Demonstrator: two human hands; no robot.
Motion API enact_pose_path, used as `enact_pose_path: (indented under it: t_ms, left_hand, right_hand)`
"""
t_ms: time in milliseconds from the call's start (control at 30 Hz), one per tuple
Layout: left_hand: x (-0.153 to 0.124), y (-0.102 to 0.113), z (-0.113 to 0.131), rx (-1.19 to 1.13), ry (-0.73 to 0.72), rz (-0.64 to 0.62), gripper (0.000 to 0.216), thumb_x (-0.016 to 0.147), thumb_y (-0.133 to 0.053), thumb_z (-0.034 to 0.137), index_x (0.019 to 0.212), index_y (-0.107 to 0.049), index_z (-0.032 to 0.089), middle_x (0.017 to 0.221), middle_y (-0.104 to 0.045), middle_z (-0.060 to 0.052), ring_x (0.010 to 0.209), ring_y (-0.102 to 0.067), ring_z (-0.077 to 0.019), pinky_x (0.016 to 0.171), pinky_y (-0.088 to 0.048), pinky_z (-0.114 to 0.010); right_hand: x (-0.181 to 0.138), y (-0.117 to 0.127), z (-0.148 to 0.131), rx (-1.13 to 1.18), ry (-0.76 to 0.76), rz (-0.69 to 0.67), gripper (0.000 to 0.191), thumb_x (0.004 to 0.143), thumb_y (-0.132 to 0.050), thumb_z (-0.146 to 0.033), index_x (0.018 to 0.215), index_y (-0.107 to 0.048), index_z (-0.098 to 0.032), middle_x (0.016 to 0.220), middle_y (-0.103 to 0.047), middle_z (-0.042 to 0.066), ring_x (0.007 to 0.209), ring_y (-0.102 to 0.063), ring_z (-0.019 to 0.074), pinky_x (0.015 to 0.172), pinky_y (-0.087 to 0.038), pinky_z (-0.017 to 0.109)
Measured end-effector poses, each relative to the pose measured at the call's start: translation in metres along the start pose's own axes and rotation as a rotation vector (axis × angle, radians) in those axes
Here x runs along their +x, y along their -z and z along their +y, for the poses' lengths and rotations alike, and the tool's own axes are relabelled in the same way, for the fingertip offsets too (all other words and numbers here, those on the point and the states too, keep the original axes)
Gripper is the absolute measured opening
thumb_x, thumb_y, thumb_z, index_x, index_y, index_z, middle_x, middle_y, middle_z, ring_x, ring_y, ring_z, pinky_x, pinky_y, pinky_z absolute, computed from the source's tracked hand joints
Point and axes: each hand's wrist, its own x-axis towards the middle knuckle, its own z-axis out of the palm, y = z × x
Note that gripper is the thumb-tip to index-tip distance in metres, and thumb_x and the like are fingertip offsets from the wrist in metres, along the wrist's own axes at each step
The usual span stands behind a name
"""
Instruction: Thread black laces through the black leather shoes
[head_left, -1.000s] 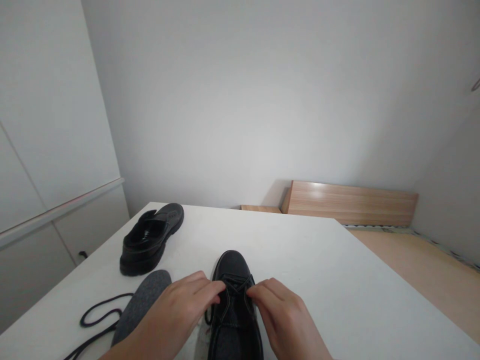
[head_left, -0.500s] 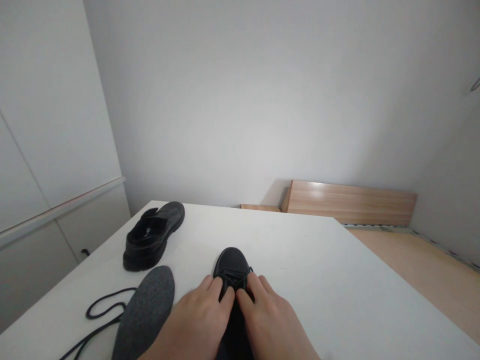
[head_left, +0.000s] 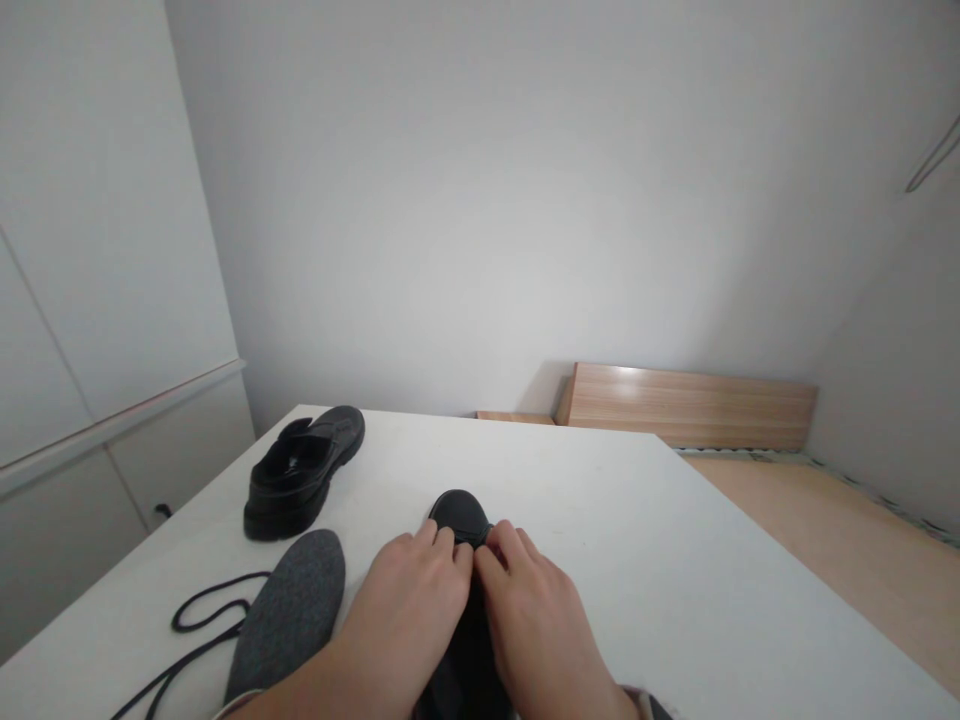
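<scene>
A black lace-up shoe (head_left: pixel 459 512) lies on the white table with its toe pointing away from me. Over its lacing, my left hand (head_left: pixel 424 595) is closed, fingers bent and thumb against them. Opposite it, my right hand (head_left: pixel 525 600) pinches at the lace on the shoe's right side. Both thumbs nearly meet above the tongue, and the fingers hide most of the shoelace. Beside my left forearm lies a grey felt insole (head_left: pixel 292 605), with a loose black shoelace (head_left: pixel 199 628) partly under it.
A second black shoe (head_left: pixel 304 475) stands at the far left of the white table (head_left: pixel 637 560). Behind the table are a grey wall and a wooden headboard (head_left: pixel 690 405). White cabinets (head_left: pixel 112 300) rise on the left, and a bed base (head_left: pixel 825 510) lies to the right.
Both hands have shifted slightly forward toward the shoe's toe and now cover the lacing that showed before. My view has turned slightly; the insole, loose lace and second shoe lie as before.
</scene>
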Motion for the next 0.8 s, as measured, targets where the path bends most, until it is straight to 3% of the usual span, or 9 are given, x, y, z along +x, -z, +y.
enact_pose_path:
  t_ms: [133, 300, 400, 533, 667, 800]
  left_hand:
    - [-0.004, 0.002, -0.007, -0.073, 0.013, 0.239, 0.027, 0.087, -0.047, 0.001, 0.097, -0.067, 0.016, 0.1, -0.068, -0.011, 0.092, -0.066, -0.0288, 0.078, -0.057, -0.045]
    - [-0.014, 0.031, -0.017, -0.583, -0.037, 0.767, 0.014, 0.096, -0.045, 0.015, 0.09, -0.056, 0.02, 0.075, -0.059, 0.002, 0.065, -0.06, -0.0129, 0.06, -0.049, -0.022]
    - [-0.018, 0.048, -0.021, -0.829, 0.028, 0.942, 0.008, 0.097, -0.048, 0.018, 0.095, -0.054, 0.023, 0.066, -0.056, 0.008, 0.057, -0.059, -0.0078, 0.059, -0.047, -0.016]
    - [-0.016, 0.054, -0.021, -0.935, 0.006, 0.901, 0.008, 0.096, -0.052, 0.018, 0.098, -0.057, 0.024, 0.069, -0.065, 0.008, 0.062, -0.065, -0.0061, 0.056, -0.046, -0.012]
    - [-0.013, 0.051, -0.016, -0.946, -0.071, 0.851, 0.011, 0.094, -0.054, 0.016, 0.094, -0.061, 0.024, 0.08, -0.071, 0.007, 0.07, -0.068, -0.0054, 0.065, -0.048, -0.011]
    - [-0.013, 0.054, -0.012, -1.234, -0.111, 0.685, 0.01, 0.095, -0.052, 0.021, 0.092, -0.061, 0.024, 0.078, -0.07, 0.006, 0.071, -0.067, -0.0061, 0.066, -0.05, -0.01]
  right_hand:
    - [0.002, 0.005, 0.004, 0.447, -0.011, 0.15, 0.03, 0.085, -0.047, 0.005, 0.097, -0.058, -0.019, 0.105, -0.057, 0.007, 0.091, -0.057, 0.0215, 0.076, -0.052, 0.035]
    - [0.01, 0.033, 0.002, 0.921, -0.014, 0.406, 0.014, 0.095, -0.052, -0.012, 0.086, -0.054, -0.022, 0.083, -0.055, -0.001, 0.076, -0.055, 0.014, 0.066, -0.046, 0.026]
    - [0.014, 0.058, -0.001, 1.105, 0.009, 0.554, 0.009, 0.096, -0.055, -0.017, 0.091, -0.057, -0.024, 0.079, -0.057, -0.004, 0.069, -0.058, 0.0114, 0.062, -0.047, 0.024]
    - [0.019, 0.078, -0.008, 1.198, 0.076, 0.614, 0.009, 0.095, -0.058, -0.015, 0.093, -0.06, -0.024, 0.086, -0.059, -0.003, 0.065, -0.061, 0.0091, 0.06, -0.049, 0.024]
    - [0.023, 0.075, -0.014, 1.146, 0.13, 0.569, 0.009, 0.095, -0.06, -0.016, 0.09, -0.062, -0.024, 0.087, -0.058, -0.002, 0.078, -0.058, 0.0122, 0.069, -0.048, 0.027]
    - [0.024, 0.069, -0.015, 1.112, 0.129, 0.599, 0.01, 0.094, -0.062, -0.017, 0.087, -0.063, -0.024, 0.091, -0.056, 0.0, 0.087, -0.056, 0.0148, 0.074, -0.047, 0.03]
